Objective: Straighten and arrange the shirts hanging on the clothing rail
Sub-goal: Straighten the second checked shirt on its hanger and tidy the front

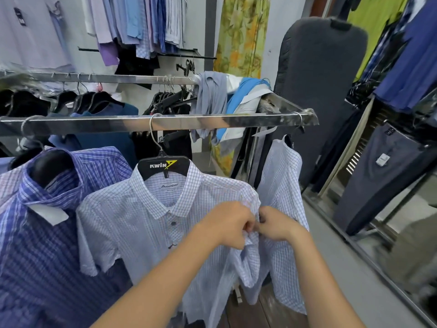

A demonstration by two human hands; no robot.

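Both hands meet at the right shoulder of the white checked shirt (142, 223), which hangs mid-rail on the steel clothing rail (212, 121). It sits between a blue plaid shirt (47, 233) to the left and a pale checked shirt (281, 181) at the rail's right end. The left hand (227, 223) has its fingers curled, pinching a bunched fold of sleeve cloth. The right hand (276, 224) pinches what looks like the same bunch from the other side, fingertips nearly touching the left's.

To do this well, I'd say draw the fold outward along the shoulder seam so the sleeve drops flat. Then check that the collar sits centred on the black hanger (163, 165) and the hook stays square on the rail.

Writing: the hanger reads "KWIN" in white beside a yellow emblem. The neck label (169, 186) carries a script brand name, too soft to read surely.
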